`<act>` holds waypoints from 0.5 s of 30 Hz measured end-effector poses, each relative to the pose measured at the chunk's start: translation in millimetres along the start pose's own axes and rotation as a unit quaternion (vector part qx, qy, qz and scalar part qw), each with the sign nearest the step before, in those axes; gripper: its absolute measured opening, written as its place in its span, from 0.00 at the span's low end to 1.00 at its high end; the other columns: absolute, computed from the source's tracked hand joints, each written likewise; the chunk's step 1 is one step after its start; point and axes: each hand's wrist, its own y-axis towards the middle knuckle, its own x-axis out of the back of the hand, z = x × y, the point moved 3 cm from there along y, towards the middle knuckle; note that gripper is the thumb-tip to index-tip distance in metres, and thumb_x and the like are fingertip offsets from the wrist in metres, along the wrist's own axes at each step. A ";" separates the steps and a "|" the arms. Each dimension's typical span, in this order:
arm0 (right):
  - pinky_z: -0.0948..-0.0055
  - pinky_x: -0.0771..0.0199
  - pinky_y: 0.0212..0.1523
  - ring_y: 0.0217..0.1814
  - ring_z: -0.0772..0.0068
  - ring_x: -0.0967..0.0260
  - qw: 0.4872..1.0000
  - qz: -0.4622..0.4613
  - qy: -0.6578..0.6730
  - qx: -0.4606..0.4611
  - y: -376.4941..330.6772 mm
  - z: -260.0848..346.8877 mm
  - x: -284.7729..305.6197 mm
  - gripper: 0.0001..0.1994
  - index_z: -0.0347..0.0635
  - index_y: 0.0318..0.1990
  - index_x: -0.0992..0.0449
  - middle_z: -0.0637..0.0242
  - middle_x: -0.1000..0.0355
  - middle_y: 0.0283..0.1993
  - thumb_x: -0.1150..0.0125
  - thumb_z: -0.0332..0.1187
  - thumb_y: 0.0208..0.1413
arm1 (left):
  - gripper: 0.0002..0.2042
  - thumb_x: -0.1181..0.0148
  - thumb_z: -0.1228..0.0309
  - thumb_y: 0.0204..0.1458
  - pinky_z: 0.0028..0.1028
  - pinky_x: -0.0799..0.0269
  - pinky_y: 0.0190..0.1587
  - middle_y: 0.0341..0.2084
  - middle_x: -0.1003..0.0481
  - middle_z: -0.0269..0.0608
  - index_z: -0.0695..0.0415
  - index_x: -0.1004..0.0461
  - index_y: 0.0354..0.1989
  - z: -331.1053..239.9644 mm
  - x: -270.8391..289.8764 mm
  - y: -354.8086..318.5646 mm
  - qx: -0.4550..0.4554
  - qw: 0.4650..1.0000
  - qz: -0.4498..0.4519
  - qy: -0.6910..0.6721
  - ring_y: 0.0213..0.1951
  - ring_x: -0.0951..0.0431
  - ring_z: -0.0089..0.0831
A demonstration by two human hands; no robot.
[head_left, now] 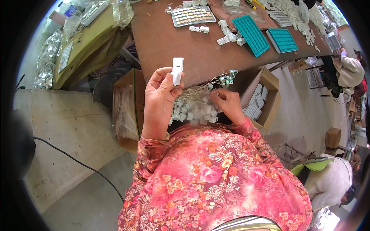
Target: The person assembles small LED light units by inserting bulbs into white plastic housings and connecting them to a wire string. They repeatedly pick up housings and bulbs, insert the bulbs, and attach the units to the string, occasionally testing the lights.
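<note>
Our left hand pinches 1 white plastic case; right hand fingers pinch into small white parts. 2 teal trays on table.

- Brown tabletop: a grey tray of round gold pieces.
- Two teal trays lie side by side.
- White plastic parts are scattered between the trays, with more heaped at the far right.

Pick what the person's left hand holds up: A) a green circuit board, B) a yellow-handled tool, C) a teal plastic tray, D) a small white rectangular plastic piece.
D: the left hand pinches a small white rectangular plastic piece upright between thumb and fingers, above the pile in the lap.
</note>
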 end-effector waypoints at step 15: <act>0.79 0.28 0.34 0.32 0.75 0.27 0.944 -0.127 -0.126 0.279 9.1 108.9 41.9 0.09 0.38 0.40 0.21 0.62 0.24 0.37 0.38 0.21 0.50 | 0.07 0.45 0.71 0.59 0.21 0.32 0.36 0.39 0.24 0.42 0.57 0.29 0.43 0.2 -1.7 8.2 -0.026 0.999 -0.027 0.026 0.35 0.26 0.22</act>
